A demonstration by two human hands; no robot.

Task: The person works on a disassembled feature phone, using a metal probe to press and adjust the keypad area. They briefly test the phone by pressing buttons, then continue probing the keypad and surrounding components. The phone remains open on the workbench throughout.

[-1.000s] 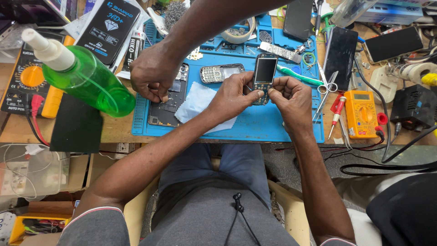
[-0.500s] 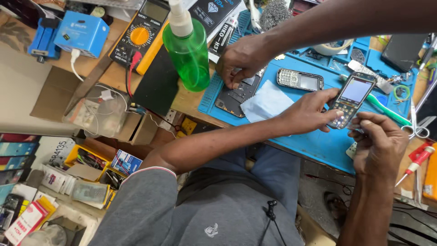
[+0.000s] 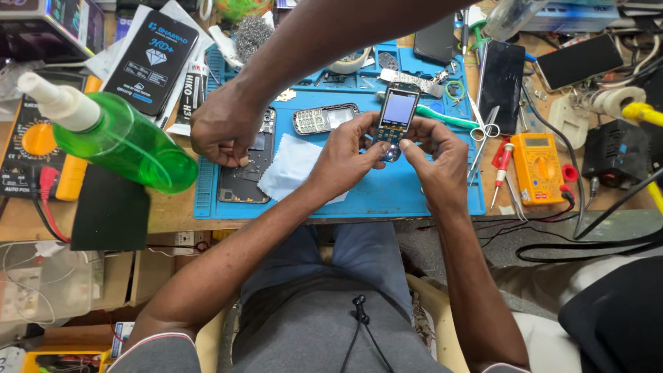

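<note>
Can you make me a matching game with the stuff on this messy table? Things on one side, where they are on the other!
Things:
1. small keypad phone
2. green spray bottle
3. orange multimeter
4. pale blue cloth

Places:
A. lying on the blue mat, beside the left hand
B. held up between the left hand and the right hand
C. on the wooden bench, right of the mat
D. lying on its side, left of the mat

Pairs: 1-B, 2-D, 3-C, 4-A
</note>
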